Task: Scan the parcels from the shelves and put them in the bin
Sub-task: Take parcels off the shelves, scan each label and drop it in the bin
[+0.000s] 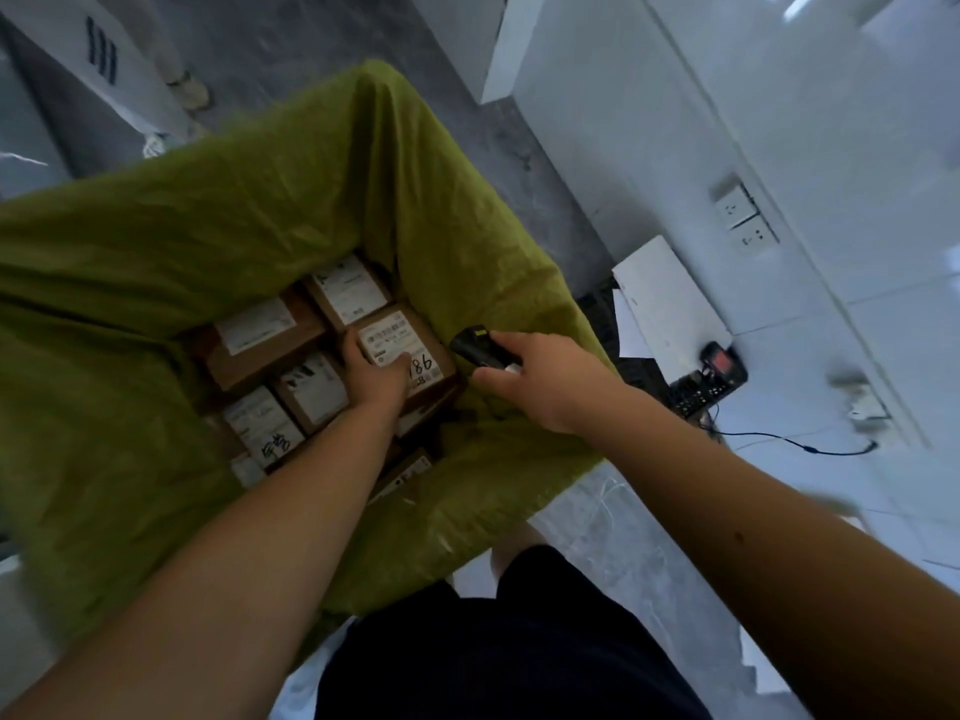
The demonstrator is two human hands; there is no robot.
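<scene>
A green bin (156,283) fills the left and middle of the frame, its walls soft, wrinkled woven cloth that sags inward and folds at the corners. At its bottom, in the centre of the frame, lie brown cardboard parcels (270,345), box-shaped with sharp edges, each with a white printed label; they sit packed side by side with hardly a gap. The left hand (376,379) reaches down into the bin and grips the right-hand parcel, the box (410,350), with fingers curled over its near-left corner and thumb lying on the label, where the handwritten digits "86" show. This box rests on top of the others, tight against the bin's right wall. The right hand (545,379), just right of centre, holds a small black scanner (475,348), its fingers wrapped round the body, the head pointed left and down at the box label; scanner and box are near but apart. The scanner hangs over the bin's right rim, with little room between rim and box. To the right of the bin the floor (649,537) is smooth grey tile with pale scuffs, and there a black device (711,376) with a red screen lies with a thin cable trailing right. A flat white sheet (670,304) lies above it. White glossy wall panels with sockets fill the upper right. Dark shorts (519,657) show at the bottom edge.
</scene>
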